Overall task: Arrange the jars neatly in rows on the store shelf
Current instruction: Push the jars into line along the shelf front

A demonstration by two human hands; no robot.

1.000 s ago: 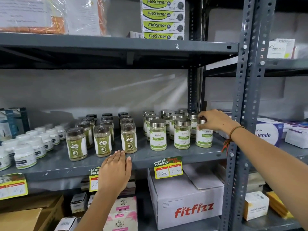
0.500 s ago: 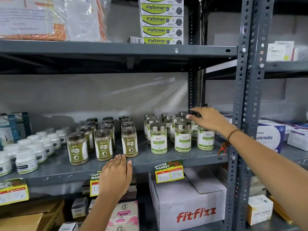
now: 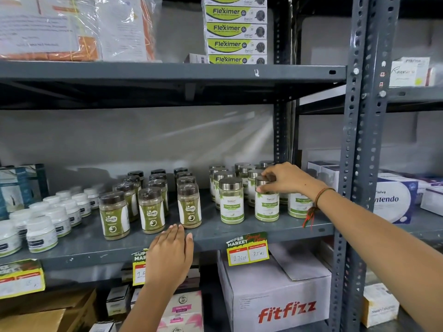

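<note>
On the grey middle shelf (image 3: 239, 232) stand rows of silver-lidded green-label jars. My right hand (image 3: 284, 178) grips the lid of the front middle silver-lidded jar (image 3: 266, 206). Another such jar (image 3: 231, 204) stands to its left, and one (image 3: 298, 207) to its right, partly behind my wrist. Left of them are rows of dark-lidded Gaska jars (image 3: 151, 213). My left hand (image 3: 170, 255) lies flat on the shelf's front edge, just below the front Gaska jar (image 3: 189, 207), fingers together and holding nothing.
Small white tubs (image 3: 42, 234) fill the shelf's left end. A steel upright (image 3: 357, 164) stands right of my right arm. Price tags (image 3: 248, 250) hang off the shelf lip. A Fitfizz carton (image 3: 275, 300) sits below, Fleximer boxes (image 3: 236, 29) above.
My right hand left the rightmost front jar, reached to the back row, then came forward-left onto the front middle jar's lid. The left hand stays on the shelf edge.
</note>
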